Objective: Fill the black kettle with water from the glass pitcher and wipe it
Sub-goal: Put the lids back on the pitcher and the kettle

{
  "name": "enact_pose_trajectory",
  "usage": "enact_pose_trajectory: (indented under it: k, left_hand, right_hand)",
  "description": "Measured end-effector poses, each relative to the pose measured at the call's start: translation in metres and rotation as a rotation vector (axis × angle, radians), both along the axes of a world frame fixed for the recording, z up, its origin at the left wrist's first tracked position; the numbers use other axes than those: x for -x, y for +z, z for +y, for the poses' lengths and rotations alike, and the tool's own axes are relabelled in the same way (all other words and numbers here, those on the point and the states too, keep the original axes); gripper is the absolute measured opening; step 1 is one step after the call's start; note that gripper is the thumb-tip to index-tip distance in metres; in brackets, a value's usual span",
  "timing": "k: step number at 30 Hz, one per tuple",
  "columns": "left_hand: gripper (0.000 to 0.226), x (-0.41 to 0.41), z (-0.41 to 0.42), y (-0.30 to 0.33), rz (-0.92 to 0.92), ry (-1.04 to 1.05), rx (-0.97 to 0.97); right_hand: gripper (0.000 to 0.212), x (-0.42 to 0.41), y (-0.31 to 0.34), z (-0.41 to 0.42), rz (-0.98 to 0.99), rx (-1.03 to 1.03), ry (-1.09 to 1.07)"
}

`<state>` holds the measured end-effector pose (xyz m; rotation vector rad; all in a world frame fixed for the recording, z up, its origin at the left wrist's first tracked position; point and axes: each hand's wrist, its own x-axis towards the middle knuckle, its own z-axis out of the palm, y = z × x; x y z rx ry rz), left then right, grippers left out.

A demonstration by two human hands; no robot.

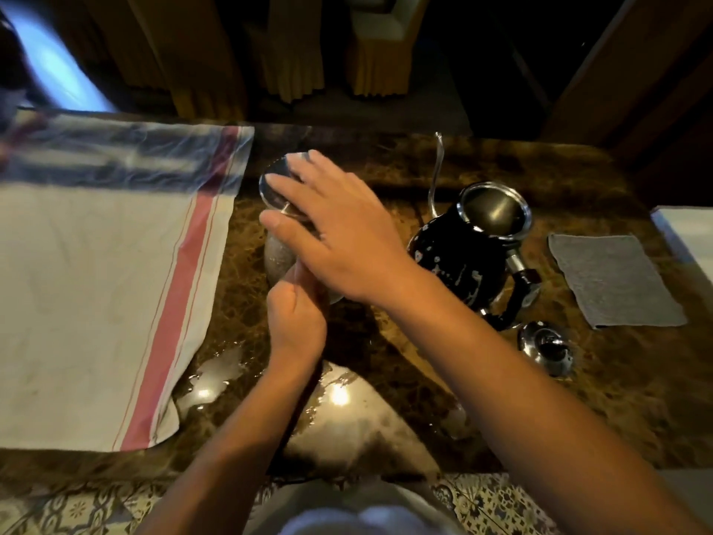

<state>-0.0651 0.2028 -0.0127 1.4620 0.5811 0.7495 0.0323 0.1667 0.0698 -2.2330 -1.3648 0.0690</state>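
Observation:
A glass pitcher (277,256) stands on the brown marble counter (405,380), left of centre. My left hand (297,318) grips its handle on the near side. My right hand (339,229) lies over the pitcher's rim with fingers spread and straight. The black kettle (463,260) stands to the right, lid off, its steel mouth open and its thin spout (438,175) pointing away. The kettle's steel lid (546,347) lies on the counter just in front of it. A grey wiping cloth (613,279) lies flat further right.
A large white towel with a red stripe (96,295) covers the counter's left part. A puddle of water (208,384) lies by the towel's near corner. A white item (690,233) sits at the right edge. Chairs with yellow covers stand beyond the counter.

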Motion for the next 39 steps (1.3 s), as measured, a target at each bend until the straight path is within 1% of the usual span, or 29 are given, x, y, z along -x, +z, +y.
enact_pose_trajectory:
  k: [4,7,9,11,13,14,16,18,21,24,27,30,34,39]
  left_hand:
    - [0.04,-0.004,-0.005,-0.001,0.191,0.193,-0.13]
    - [0.036,-0.008,-0.02,0.011,0.228,0.264,-0.153]
    - [0.032,-0.005,-0.029,0.014,0.272,0.318,-0.241]
    - [0.026,0.0,-0.037,0.014,0.307,0.43,-0.365]
    - [0.024,0.006,-0.047,0.015,0.272,0.54,-0.483]
    - [0.022,0.009,-0.056,0.017,0.242,0.562,-0.543]
    - [0.03,0.011,-0.078,0.021,0.224,0.522,-0.63]
    - [0.027,0.006,-0.104,0.02,0.231,0.424,-0.625]
    - [0.024,-0.015,-0.144,0.018,0.243,0.263,-0.492]
    - [0.023,-0.042,-0.171,0.019,0.277,0.131,-0.5]
    - [0.029,-0.065,-0.187,0.018,0.288,0.038,-0.546]
    - [0.037,-0.08,-0.194,0.016,0.291,-0.016,-0.547]
    - [0.034,-0.09,-0.197,0.011,0.261,-0.103,-0.555]
    - [0.032,-0.09,-0.193,0.004,0.239,-0.149,-0.545]
  right_hand:
    - [0.057,-0.014,0.019,-0.011,0.046,0.044,0.124]
    - [0.057,-0.026,0.041,-0.038,0.046,0.062,0.237]
    - [0.055,-0.035,0.049,-0.075,0.079,-0.07,0.274]
    - [0.046,-0.048,0.051,-0.124,0.068,-0.296,0.254]
    - [0.036,-0.066,0.048,-0.176,0.122,-0.487,0.184]
    - [0.031,-0.075,0.044,-0.2,0.159,-0.546,0.145]
    - [0.024,-0.092,0.03,-0.243,0.236,-0.592,0.051]
    - [0.022,-0.106,0.007,-0.276,0.32,-0.55,-0.057]
    - [0.017,-0.122,-0.037,-0.315,0.348,-0.332,-0.203]
    - [0.018,-0.126,-0.079,-0.34,0.333,-0.154,-0.305]
    - [0.024,-0.12,-0.105,-0.348,0.337,-0.071,-0.335]
    - [0.026,-0.112,-0.118,-0.348,0.344,-0.04,-0.344]
    - [0.015,-0.107,-0.13,-0.346,0.344,-0.042,-0.367]
    - [0.014,-0.105,-0.139,-0.344,0.328,-0.05,-0.351]
